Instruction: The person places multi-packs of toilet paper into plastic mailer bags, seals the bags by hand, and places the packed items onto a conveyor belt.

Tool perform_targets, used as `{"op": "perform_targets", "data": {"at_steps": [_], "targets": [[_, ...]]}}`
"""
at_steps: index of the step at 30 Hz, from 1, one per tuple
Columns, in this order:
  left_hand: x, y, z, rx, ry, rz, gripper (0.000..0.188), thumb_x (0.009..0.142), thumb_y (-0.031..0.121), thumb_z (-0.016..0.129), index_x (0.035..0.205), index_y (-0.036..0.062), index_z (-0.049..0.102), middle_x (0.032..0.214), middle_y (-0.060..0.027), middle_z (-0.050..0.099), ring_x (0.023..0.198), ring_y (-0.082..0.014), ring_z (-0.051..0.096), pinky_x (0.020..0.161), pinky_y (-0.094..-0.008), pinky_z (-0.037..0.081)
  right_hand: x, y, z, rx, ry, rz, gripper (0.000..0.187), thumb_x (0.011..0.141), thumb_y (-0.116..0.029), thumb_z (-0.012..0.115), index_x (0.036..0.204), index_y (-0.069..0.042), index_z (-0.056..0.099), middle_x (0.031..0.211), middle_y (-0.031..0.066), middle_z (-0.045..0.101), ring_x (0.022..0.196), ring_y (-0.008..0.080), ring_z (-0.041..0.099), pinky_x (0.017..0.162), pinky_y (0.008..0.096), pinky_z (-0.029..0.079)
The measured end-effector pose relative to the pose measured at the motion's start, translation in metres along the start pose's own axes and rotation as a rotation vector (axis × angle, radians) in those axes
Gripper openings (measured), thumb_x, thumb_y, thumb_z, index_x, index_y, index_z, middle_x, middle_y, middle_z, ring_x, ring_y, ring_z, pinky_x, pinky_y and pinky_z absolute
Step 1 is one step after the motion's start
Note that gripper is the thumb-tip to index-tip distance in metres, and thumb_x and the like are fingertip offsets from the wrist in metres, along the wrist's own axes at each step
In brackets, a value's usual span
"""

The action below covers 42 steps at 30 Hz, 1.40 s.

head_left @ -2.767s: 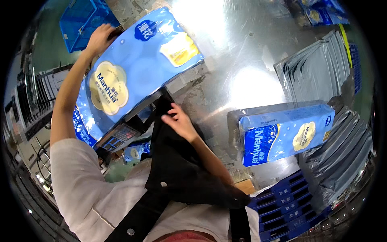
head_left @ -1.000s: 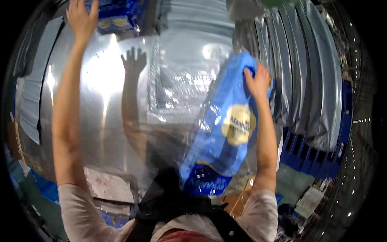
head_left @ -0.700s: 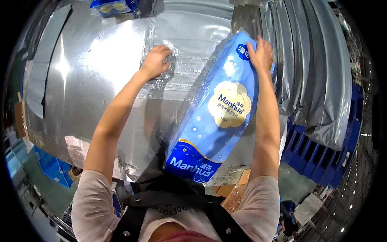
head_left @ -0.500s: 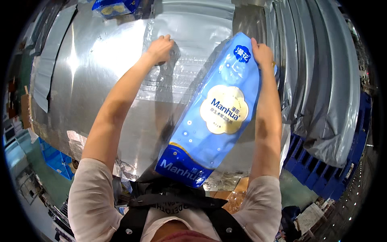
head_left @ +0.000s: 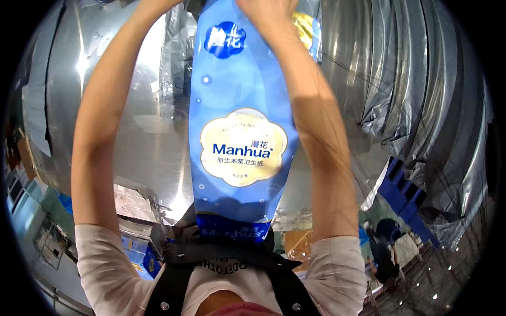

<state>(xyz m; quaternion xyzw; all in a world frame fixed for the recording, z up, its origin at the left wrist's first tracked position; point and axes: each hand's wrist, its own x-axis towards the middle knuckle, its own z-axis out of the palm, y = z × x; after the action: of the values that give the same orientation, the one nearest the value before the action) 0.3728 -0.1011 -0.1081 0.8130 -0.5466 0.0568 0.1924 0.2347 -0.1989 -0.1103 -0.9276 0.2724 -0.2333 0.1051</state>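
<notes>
A long light-blue plastic pack of toilet paper (head_left: 242,89), with a cream cloud-shaped label and a dark-blue lower end, stands nearly straight in front of me. Its lower end is close to my black apron straps and its top runs out of the upper edge. My right hand (head_left: 270,16) is closed at the pack's upper right side, fingers partly cut off. At the upper edge my left hand (head_left: 167,3) shows only in part, left of the pack's top; its fingers are out of view. Beside the pack lies crumpled, shiny plastic film (head_left: 176,68).
Shiny metal covers the work table (head_left: 142,142). Several grey plastic bags (head_left: 443,89) hang in layers over its right side, above a blue slatted rack (head_left: 403,200). Below the near left edge is another blue pack (head_left: 145,258), and a brown carton (head_left: 298,245) sits near the front.
The pack has swung from a slant to nearly upright and shifted left and up. Both hands have moved farther up; the left has left the grey bag's surface and reached the upper edge.
</notes>
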Motion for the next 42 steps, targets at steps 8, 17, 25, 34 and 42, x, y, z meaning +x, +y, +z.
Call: {"op": "perform_targets", "data": {"at_steps": [8, 17, 25, 34, 42], "targets": [[-0.104, -0.003, 0.036, -0.208, 0.295, 0.077, 0.013, 0.065, -0.001, 0.055, 0.067, 0.0044, 0.044, 0.060, -0.0102, 0.044, 0.054, -0.0238, 0.047, 0.050, -0.0336, 0.037, -0.065, 0.098, 0.034, -0.155, 0.470, -0.305, 0.021, 0.067, -0.011, 0.056, 0.085, 0.000, 0.054, 0.083, 0.0170, 0.055, 0.071, 0.0339, 0.057, 0.062, 0.0417, 0.045], [-0.147, 0.017, 0.074, -0.470, 0.023, -0.467, 0.040, 0.072, 0.030, 0.059, 0.092, -0.0047, 0.055, 0.081, -0.0163, 0.061, 0.074, -0.0300, 0.058, 0.069, -0.0390, 0.044, -0.118, 0.170, 0.031, 0.007, -0.037, -0.057, 0.013, 0.070, -0.011, 0.051, 0.073, 0.000, 0.056, 0.072, 0.0189, 0.056, 0.066, 0.0340, 0.056, 0.060, 0.0422, 0.044], [-0.423, 0.068, 0.016, -0.230, -0.449, -0.360, 0.011, 0.071, 0.005, 0.053, 0.077, -0.0035, 0.057, 0.065, -0.0213, 0.057, 0.060, -0.0359, 0.057, 0.054, -0.0430, 0.044, -0.354, 0.040, -0.099, 0.145, -0.650, 0.236, 0.010, 0.070, -0.005, 0.051, 0.078, 0.001, 0.052, 0.076, 0.0213, 0.058, 0.072, 0.0361, 0.057, 0.059, 0.0422, 0.047], [-0.601, 0.228, -0.061, -0.810, -0.733, -0.876, 0.027, 0.080, 0.018, 0.056, 0.090, -0.0061, 0.059, 0.083, -0.0213, 0.060, 0.074, -0.0264, 0.059, 0.065, -0.0351, 0.045, -0.581, -0.044, -0.169, 0.467, -1.179, 0.842, 0.042, 0.073, -0.026, 0.059, 0.107, -0.002, 0.055, 0.103, 0.0226, 0.056, 0.099, 0.0361, 0.052, 0.082, 0.0391, 0.043], [-0.533, 0.240, -0.071, -1.079, -0.445, -0.960, 0.025, 0.082, 0.024, 0.059, 0.075, 0.0008, 0.063, 0.063, -0.0033, 0.059, 0.051, -0.0072, 0.050, 0.048, -0.0229, 0.041, -0.550, 0.040, -0.190, 0.529, -0.427, 0.560, 0.020, 0.081, -0.015, 0.051, 0.088, 0.000, 0.061, 0.073, 0.0154, 0.062, 0.066, 0.0209, 0.060, 0.062, 0.0336, 0.046]]}}
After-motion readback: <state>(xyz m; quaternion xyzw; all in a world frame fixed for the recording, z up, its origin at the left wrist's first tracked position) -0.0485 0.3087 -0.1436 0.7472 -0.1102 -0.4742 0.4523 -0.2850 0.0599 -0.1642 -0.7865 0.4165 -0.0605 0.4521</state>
